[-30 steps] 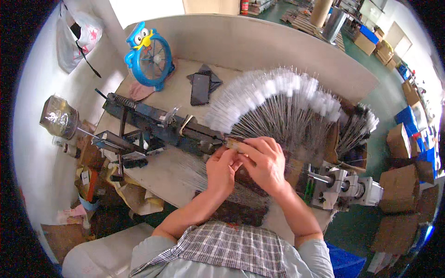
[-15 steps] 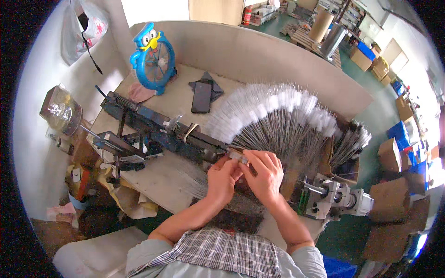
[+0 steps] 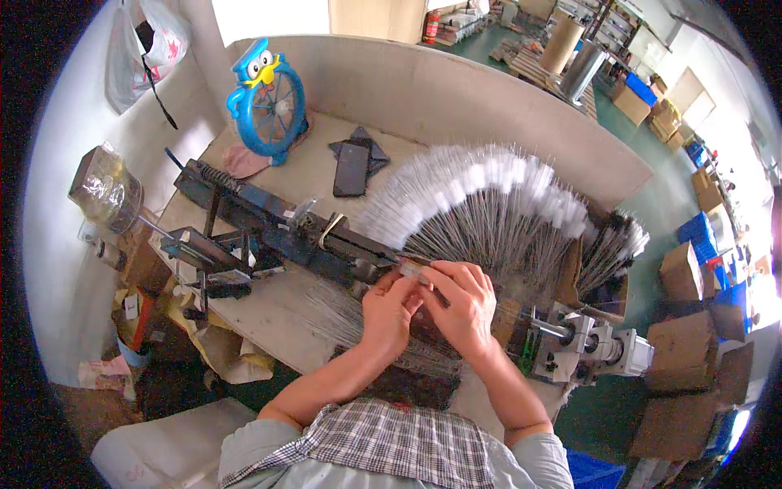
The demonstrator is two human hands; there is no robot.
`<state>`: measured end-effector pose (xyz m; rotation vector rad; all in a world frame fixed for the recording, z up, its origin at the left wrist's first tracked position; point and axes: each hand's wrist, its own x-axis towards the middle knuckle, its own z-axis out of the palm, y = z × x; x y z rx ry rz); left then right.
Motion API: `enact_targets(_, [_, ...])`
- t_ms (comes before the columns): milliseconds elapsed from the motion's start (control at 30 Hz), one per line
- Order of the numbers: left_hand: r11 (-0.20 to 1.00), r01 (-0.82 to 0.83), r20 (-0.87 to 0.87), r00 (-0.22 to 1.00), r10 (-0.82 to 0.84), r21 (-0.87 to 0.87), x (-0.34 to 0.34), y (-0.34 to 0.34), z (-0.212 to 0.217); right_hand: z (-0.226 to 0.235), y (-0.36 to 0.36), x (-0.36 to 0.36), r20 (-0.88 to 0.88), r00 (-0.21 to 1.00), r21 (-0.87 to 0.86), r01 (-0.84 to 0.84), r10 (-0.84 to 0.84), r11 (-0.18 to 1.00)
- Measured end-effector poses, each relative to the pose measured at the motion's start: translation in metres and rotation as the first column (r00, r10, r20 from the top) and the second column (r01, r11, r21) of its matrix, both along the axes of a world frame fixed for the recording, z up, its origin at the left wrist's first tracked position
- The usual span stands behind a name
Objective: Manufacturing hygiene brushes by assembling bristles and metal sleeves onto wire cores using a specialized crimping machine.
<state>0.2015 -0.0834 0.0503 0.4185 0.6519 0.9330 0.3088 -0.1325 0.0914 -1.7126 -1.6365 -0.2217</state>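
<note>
At the near right end of a long black metal rail fixture [image 3: 277, 224], my two hands meet. My right hand [image 3: 463, 303] is closed, its thumb and fingers pinching a small whitish piece [image 3: 413, 270] whose exact kind I cannot make out. My left hand [image 3: 386, 316] lies beside it, fingers drawn together near the same piece; what they hold is hidden. Just beyond the hands, a wide fan of wire-stemmed brushes with white bristles [image 3: 481, 183] spreads over the table. Thin wires [image 3: 330, 306] lie to the left of my left forearm.
A blue duck-shaped fan [image 3: 269, 106] and a dark phone [image 3: 351, 169] on a cloth stand at the back. A motor unit with a metal shaft [image 3: 599, 346] sits at right, near a box of dark-stemmed brushes [image 3: 607, 261]. A low partition [image 3: 489, 106] borders the table.
Both hands remain together at the rail's end, with only slight finger movement around the whitish piece. The whole view has shifted slightly.
</note>
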Motion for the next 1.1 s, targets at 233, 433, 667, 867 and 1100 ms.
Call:
enact_targets(233, [0.998,-0.046,-0.011,0.999,0.046,-0.032,0.0,-0.002,0.009,-0.005,0.003,-0.003,-0.03,0.999,-0.007,-0.026,0.026,1.0])
enact_targets(433, [1.0,-0.03,-0.011,0.999,0.03,0.0,0.0,-0.002,0.008,-0.008,0.007,-0.001,-0.027,0.999,-0.013,-0.04,0.04,0.999])
enact_targets(667, [0.999,0.0,-0.019,1.0,0.001,0.053,-0.002,0.0,0.006,0.021,-0.004,0.004,-0.053,0.999,-0.045,0.003,-0.005,0.999])
enact_targets(867, [0.997,-0.001,-0.1,0.995,0.008,0.076,-0.003,-0.003,0.008,0.007,-0.023,0.017,0.043,0.999,-0.212,0.04,-0.032,0.976])
enact_targets(1100, [0.996,0.079,0.012,0.997,-0.079,-0.029,-0.007,-0.004,0.007,0.005,-0.032,0.026,-0.025,0.999,-0.097,0.025,-0.028,0.995])
